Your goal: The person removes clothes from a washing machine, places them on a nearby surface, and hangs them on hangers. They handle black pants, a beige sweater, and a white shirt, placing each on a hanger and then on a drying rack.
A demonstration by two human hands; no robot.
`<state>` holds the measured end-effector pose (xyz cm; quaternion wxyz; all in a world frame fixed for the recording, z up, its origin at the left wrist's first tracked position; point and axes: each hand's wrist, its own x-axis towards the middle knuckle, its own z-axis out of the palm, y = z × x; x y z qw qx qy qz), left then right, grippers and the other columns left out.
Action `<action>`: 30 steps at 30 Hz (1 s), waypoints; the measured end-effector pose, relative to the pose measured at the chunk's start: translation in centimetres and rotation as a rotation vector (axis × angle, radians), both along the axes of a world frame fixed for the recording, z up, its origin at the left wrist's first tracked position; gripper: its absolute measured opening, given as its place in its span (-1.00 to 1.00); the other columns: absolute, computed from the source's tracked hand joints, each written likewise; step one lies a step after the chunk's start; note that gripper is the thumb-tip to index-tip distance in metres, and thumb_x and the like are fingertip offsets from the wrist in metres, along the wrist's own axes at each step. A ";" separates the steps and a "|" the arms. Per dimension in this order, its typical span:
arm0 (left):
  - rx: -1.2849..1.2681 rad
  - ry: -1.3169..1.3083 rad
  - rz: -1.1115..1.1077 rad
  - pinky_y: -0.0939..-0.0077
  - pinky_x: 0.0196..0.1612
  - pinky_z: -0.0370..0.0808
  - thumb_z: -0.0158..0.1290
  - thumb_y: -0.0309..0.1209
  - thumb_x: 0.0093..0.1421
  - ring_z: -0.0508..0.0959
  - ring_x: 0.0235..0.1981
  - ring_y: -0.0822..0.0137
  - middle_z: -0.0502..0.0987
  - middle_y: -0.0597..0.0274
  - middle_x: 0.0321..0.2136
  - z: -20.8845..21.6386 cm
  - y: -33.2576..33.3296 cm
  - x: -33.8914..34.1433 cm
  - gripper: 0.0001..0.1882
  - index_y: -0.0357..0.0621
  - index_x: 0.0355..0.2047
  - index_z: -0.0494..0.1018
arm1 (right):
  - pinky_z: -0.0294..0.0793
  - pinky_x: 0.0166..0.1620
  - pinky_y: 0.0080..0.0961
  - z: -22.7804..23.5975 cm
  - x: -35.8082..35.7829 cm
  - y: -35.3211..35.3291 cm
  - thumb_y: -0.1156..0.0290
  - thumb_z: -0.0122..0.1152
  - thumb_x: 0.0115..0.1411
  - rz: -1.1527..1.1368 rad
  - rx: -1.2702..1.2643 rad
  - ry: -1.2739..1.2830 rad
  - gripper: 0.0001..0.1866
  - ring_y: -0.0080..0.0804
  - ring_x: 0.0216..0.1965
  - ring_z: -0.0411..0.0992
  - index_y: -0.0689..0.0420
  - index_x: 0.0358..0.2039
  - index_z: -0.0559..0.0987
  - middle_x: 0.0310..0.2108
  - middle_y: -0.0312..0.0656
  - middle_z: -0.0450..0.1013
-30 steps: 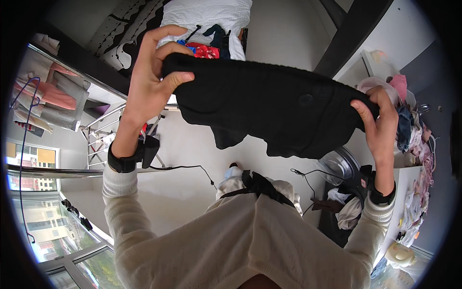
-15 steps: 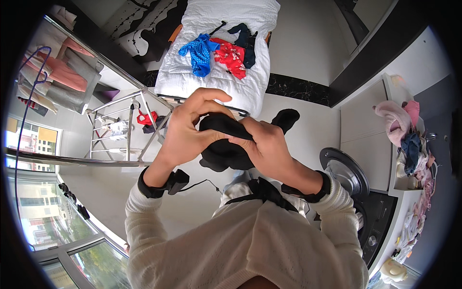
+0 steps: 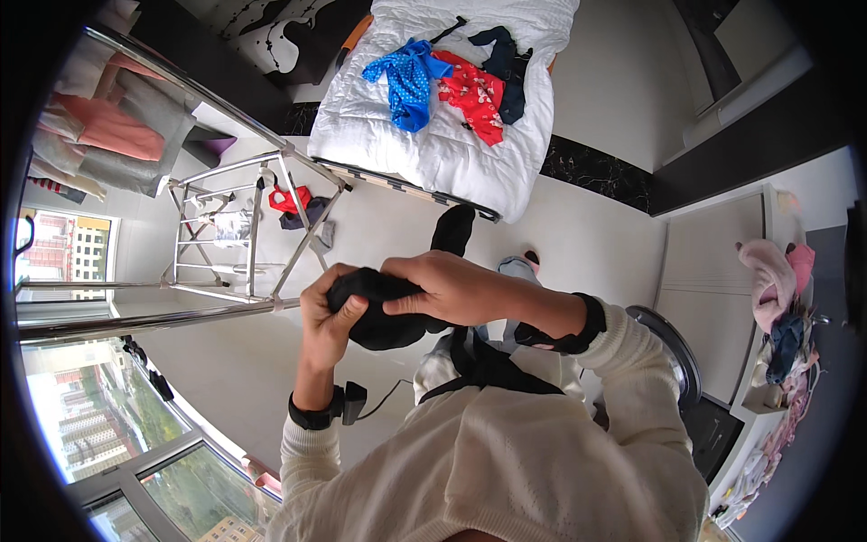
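Note:
A bundle of black socks (image 3: 384, 334) hangs in front of my body, held up between both hands. My left hand (image 3: 325, 318) closes round its left end, the thumb pressed on the dark fabric. From the right, my right hand (image 3: 442, 285) grips the upper edge of the same bundle, its thumb pointing toward the left one. A foot-shaped end of a sock (image 3: 454, 229) sticks out beyond my right hand toward the bed. How many socks there are, I cannot tell.
Ahead is a bed with a white quilt (image 3: 361, 154), bearing a blue dotted garment (image 3: 408, 86), a red patterned one (image 3: 471, 95) and dark clothing (image 3: 512, 81). A metal drying rack (image 3: 287, 230) stands left. A round appliance door (image 3: 673, 352) juts out at right, below piled clothes (image 3: 772, 280).
Both hands have moved left with the black socks. The protruding sock end now points up toward the bed instead of to the right. My view has turned as well.

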<state>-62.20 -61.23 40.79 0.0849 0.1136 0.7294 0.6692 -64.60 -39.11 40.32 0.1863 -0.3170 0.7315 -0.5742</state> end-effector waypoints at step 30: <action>-0.604 -0.218 1.579 0.17 0.00 0.37 0.23 0.09 0.05 0.42 -0.12 0.25 0.41 0.06 -0.11 3.6 3.5 -6.8 -0.25 -0.26 0.00 0.30 | 0.48 -0.01 -0.11 -56.1 -70.0 34.9 0.16 0.23 0.06 -1.353 0.888 -0.303 -0.52 0.12 -0.13 0.50 0.40 -0.26 0.54 -0.22 0.18 0.52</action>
